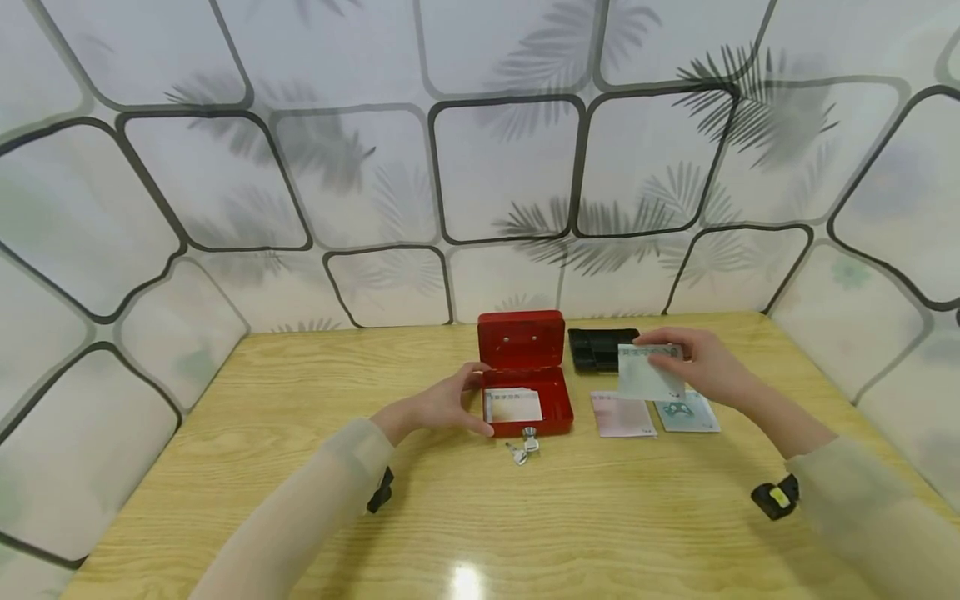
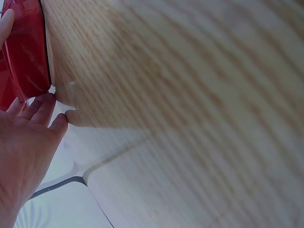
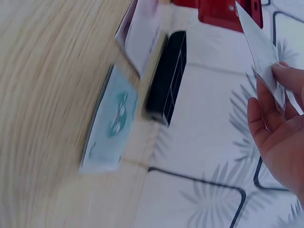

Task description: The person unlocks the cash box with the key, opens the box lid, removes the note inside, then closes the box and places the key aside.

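A small red cash box (image 1: 553,398) stands with its lid raised and pale paper notes (image 1: 513,405) lying inside. My left hand (image 1: 442,404) holds the box's left side, thumb at the front corner and fingers at the back; the left wrist view shows the fingertips against the red wall (image 2: 29,52). Off to the right, my right hand (image 1: 705,360) pinches pale green banknotes (image 1: 637,377) between thumb and fingers, above the table. Whether this is one note or a thin stack is hard to tell.
Pink notes (image 1: 622,417) and blue-green notes (image 1: 688,415) lie side by side right of the box. Behind them is a black tray (image 1: 596,354). A small lock cylinder (image 1: 531,442) and keys (image 1: 517,454) lie before the box. Patterned fabric (image 1: 510,175) encloses the table's back.
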A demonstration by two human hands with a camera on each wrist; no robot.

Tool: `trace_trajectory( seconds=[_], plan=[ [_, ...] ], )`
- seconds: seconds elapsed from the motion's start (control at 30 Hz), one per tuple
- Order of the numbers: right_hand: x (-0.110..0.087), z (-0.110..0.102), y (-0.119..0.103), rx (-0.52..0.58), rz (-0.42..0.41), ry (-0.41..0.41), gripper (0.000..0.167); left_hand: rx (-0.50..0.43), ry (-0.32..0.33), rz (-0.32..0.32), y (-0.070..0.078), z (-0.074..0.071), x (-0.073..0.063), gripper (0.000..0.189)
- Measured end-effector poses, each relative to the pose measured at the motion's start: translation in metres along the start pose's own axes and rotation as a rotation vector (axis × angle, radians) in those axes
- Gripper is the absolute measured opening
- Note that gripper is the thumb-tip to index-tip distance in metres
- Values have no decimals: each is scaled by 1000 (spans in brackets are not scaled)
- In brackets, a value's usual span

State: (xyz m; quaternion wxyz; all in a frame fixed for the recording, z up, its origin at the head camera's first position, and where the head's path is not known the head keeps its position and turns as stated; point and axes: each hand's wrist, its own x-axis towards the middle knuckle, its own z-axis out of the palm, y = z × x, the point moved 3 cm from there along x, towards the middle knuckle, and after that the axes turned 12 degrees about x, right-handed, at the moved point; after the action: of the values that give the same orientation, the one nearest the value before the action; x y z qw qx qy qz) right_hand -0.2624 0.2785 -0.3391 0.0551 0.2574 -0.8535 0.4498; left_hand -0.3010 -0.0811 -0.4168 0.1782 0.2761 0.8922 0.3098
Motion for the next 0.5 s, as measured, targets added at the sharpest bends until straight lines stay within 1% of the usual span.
trace_trajectory(
  seconds=[0.17, 0.3, 0.5],
  plan=[
    [-17, -20, 13, -71, -7, 12, 25, 3, -5, -3, 0, -1, -1, 90],
    [-31, -34, 26, -94, -10, 19, 23, -1, -5, 3, 0, -1, 0, 90],
    [-45, -51, 43, -129, 12, 63, 22, -11, -9, 11, 0, 0, 0, 89]
  ],
)
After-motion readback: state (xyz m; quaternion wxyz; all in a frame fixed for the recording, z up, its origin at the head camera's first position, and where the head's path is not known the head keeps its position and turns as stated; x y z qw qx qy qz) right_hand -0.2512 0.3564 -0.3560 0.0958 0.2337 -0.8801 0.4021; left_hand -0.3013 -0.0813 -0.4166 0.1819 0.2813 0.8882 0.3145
